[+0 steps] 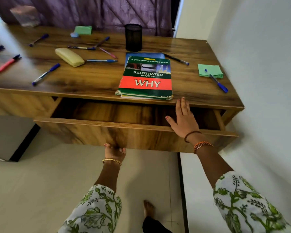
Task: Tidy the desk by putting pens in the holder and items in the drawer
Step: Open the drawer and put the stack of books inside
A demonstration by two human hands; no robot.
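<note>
At the left and upper left of the frame, pens lie loose across the desk, well apart from the black holder at upper centre. Low centre, my left hand curls under the drawer front, fingers hooked on its bottom edge. I'd pull straight and level until it's fully out. Right of centre, my right hand hangs flat and spread over the drawer's opening, empty, fingertips just below the book.

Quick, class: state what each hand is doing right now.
Left hand: fingers closed on the drawer front's bottom edge.
Right hand: open, holding nothing, over the open drawer.
</note>
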